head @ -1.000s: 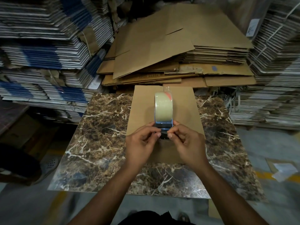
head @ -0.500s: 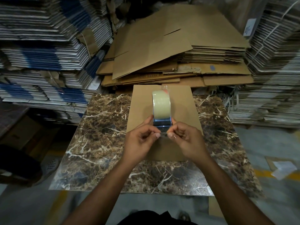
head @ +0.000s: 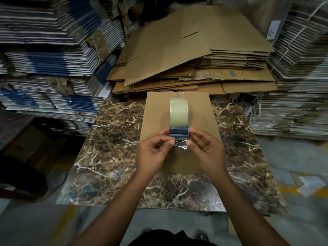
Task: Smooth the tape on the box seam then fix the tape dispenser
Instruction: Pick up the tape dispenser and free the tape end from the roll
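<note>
A brown cardboard box (head: pixel 156 110) lies flat on the marble table (head: pixel 110 148), with a bit of clear tape at its far edge. A tape dispenser (head: pixel 178 119) with a pale roll and a blue front stands upright on the box. My left hand (head: pixel 154 153) and my right hand (head: pixel 205 150) are side by side just in front of it. Between their thumbs and forefingers they pinch the loose clear tape end (head: pixel 181 143) pulled out from the dispenser's front. The dispenser's lower part is hidden behind my fingers.
Flattened brown cartons (head: pixel 191 55) are piled behind the table. Tall stacks of white and blue flat boxes (head: pixel 49 55) rise on the left, and bundled stacks (head: pixel 298 77) on the right. A scrap of paper (head: pixel 310 185) lies on the floor at right.
Both hands have drawn a short, crinkled length of clear tape out of the dispenser's front toward me. The dispenser stays on the box.
</note>
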Demonstrator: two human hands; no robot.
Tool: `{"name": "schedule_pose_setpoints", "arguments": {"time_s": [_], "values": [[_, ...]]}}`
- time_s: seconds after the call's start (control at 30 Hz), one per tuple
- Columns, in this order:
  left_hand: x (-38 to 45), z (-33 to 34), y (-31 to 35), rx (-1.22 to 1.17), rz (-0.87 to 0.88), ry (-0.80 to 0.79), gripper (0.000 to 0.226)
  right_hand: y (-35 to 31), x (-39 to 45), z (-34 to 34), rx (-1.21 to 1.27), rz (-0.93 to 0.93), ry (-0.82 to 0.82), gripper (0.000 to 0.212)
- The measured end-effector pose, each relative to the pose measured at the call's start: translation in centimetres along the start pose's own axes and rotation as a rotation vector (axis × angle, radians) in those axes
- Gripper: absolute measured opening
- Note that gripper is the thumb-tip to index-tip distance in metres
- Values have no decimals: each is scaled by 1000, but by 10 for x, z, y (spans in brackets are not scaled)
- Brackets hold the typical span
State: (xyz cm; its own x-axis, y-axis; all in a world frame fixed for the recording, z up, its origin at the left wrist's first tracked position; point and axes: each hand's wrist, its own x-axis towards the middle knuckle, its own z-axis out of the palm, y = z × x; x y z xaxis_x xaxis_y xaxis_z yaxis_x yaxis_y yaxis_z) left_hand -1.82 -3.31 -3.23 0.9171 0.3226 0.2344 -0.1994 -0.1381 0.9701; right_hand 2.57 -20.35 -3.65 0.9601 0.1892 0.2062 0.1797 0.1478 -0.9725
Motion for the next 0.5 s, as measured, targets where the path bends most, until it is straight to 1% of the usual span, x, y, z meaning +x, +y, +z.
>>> {"name": "schedule_pose_setpoints", "arguments": {"time_s": [0.03,0.1,0.17,0.23,0.3,0.37,0.5], "values": [[-1,1,0,2,6,8,18,0,0,0,24,0,36,44],[-2,1,1,2,17,3,19,-2,-1,0,-11,-18,25,42],[-2,0,2,4,32,-8,20,-4,-3,0,-110,-42,-9,37],[-1,-1,1,16,49,-4,18,-4,-4,1,-209,-86,27,29],[-1,0,2,29,45,13,18,-4,-5,1,-250,-114,58,21],[-2,1,2,23,38,27,22,-5,-6,2,-256,-128,58,18],[-8,6,1,-72,5,35,37,-6,-8,4,-250,-128,39,21]]}}
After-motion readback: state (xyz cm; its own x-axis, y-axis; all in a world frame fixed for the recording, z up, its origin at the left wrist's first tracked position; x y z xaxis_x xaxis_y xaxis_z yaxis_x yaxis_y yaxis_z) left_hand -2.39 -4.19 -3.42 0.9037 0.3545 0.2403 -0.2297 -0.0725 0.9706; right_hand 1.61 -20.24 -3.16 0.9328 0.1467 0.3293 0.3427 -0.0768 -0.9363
